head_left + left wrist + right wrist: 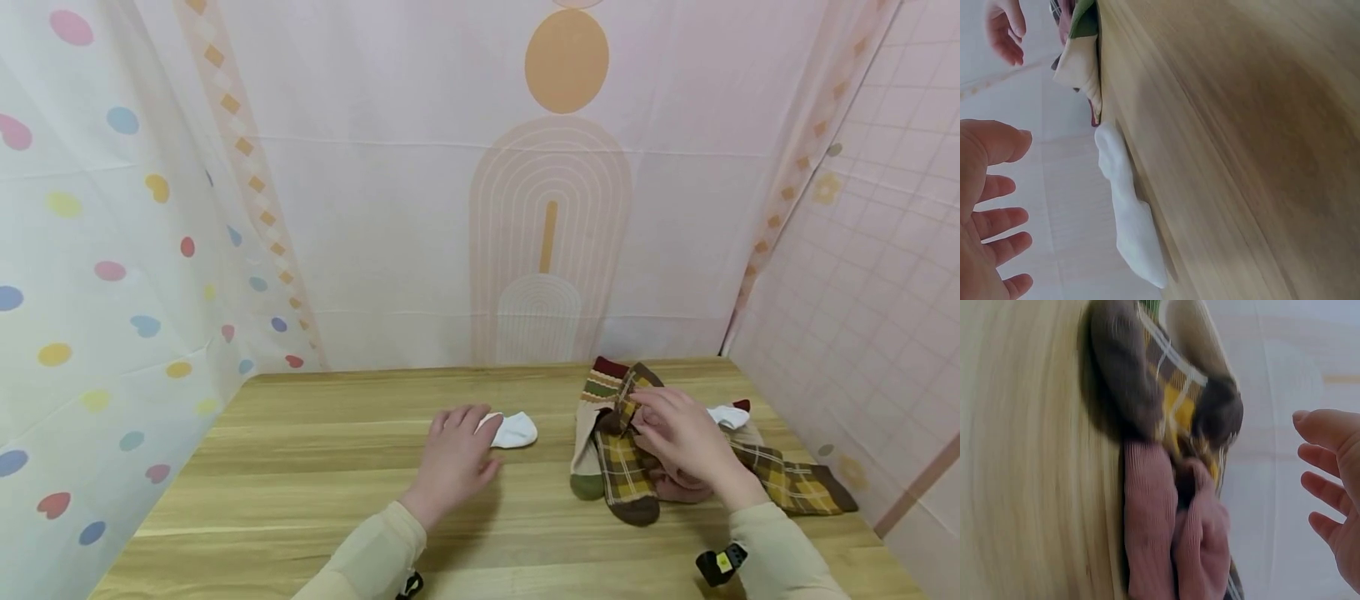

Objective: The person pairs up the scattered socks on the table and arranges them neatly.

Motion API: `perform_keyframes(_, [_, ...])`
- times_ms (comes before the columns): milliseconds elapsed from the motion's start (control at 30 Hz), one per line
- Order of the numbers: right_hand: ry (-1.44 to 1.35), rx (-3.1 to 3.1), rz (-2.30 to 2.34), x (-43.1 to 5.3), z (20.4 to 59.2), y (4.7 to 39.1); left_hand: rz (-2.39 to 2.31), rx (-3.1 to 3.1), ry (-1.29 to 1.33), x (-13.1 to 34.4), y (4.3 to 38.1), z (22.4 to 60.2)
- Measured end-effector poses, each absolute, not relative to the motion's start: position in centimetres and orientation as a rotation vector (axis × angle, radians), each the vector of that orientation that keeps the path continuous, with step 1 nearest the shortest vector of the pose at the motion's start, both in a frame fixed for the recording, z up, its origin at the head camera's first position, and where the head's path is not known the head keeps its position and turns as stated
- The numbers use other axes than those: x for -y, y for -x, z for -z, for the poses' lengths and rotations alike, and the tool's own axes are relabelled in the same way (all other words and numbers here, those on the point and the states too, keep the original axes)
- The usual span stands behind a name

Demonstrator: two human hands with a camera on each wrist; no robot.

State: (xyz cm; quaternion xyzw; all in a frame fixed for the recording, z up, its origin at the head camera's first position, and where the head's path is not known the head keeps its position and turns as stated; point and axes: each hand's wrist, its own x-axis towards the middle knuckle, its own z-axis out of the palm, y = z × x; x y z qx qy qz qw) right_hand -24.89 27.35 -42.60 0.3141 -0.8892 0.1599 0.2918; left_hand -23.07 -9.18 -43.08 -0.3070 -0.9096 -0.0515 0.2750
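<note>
My left hand hovers over the table beside a white sock, its fingers spread and holding nothing. In the left wrist view the white sock lies flat on the wood, apart from the fingertips. Above a heap of socks at the right is my right hand, fingers loosely bent with nothing between them. The heap has a yellow-brown plaid sock, a cream sock with a green toe and striped cuff, and pink socks. A second white sock shows partly behind the right hand.
The wooden table reaches back to a pale curtain. A polka-dot curtain hangs on the left and a grid-patterned one on the right. Another plaid sock stretches toward the table's right edge.
</note>
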Motion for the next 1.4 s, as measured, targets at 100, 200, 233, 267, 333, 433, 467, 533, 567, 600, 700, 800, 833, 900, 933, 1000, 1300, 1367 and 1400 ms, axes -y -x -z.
perform_keyframes(100, [-0.821,2.367,-0.412,-28.5,42.7,24.7,0.120,2.436,0.844,9.0,23.1,43.1])
perform_keyframes(200, [-0.791,2.379,-0.401,-29.7,42.8,24.6,0.113,2.438,0.847,8.8,23.0,43.2])
perform_keyframes(233, [-0.776,2.389,-0.396,-30.1,42.8,24.5,0.116,2.439,0.844,8.7,22.9,43.3])
perform_keyframes(267, [-0.759,2.399,-0.388,-30.5,42.8,24.3,0.122,2.444,0.839,8.7,22.9,43.3])
perform_keyframes(333, [-0.726,2.424,-0.375,-31.2,42.8,24.1,0.133,2.454,0.832,8.6,22.8,43.3])
perform_keyframes(433, [-0.690,2.456,-0.362,-32.0,42.7,23.9,0.143,2.472,0.830,8.3,22.8,43.4])
perform_keyframes(467, [-0.681,2.463,-0.357,-32.2,42.8,23.8,0.144,2.480,0.834,8.1,22.7,43.4])
perform_keyframes(533, [-0.669,2.475,-0.360,-32.7,42.7,23.8,0.146,2.495,0.843,7.8,22.6,43.4])
perform_keyframes(567, [-0.665,2.477,-0.361,-32.9,42.8,23.8,0.145,2.502,0.848,7.7,22.6,43.5])
perform_keyframes(600, [-0.660,2.478,-0.362,-33.0,42.8,23.8,0.145,2.507,0.852,7.5,22.5,43.5])
perform_keyframes(700, [-0.652,2.471,-0.356,-33.5,42.9,23.9,0.142,2.512,0.859,7.0,22.3,43.5])
perform_keyframes(800, [-0.646,2.459,-0.345,-34.0,43.2,24.0,0.137,2.502,0.863,6.6,22.1,43.7])
perform_keyframes(833, [-0.645,2.456,-0.343,-34.1,43.3,24.0,0.133,2.499,0.865,6.4,22.0,43.8])
perform_keyframes(900, [-0.640,2.453,-0.343,-34.4,43.4,24.1,0.137,2.491,0.870,6.1,21.9,44.1])
perform_keyframes(933, [-0.639,2.451,-0.346,-34.5,43.5,24.2,0.141,2.489,0.872,6.0,21.9,44.2])
perform_keyframes(1000, [-0.638,2.449,-0.350,-34.8,43.6,24.2,0.142,2.494,0.875,5.7,21.7,44.5])
perform_keyframes(1300, [-0.573,2.505,-0.329,-36.1,43.6,24.2,0.137,2.527,0.883,4.8,21.3,45.0])
perform_keyframes(1367, [-0.564,2.529,-0.338,-36.3,43.7,24.2,0.139,2.530,0.883,4.6,21.3,45.0])
perform_keyframes(1400, [-0.557,2.539,-0.341,-36.4,43.7,24.2,0.144,2.530,0.883,4.5,21.3,45.0])
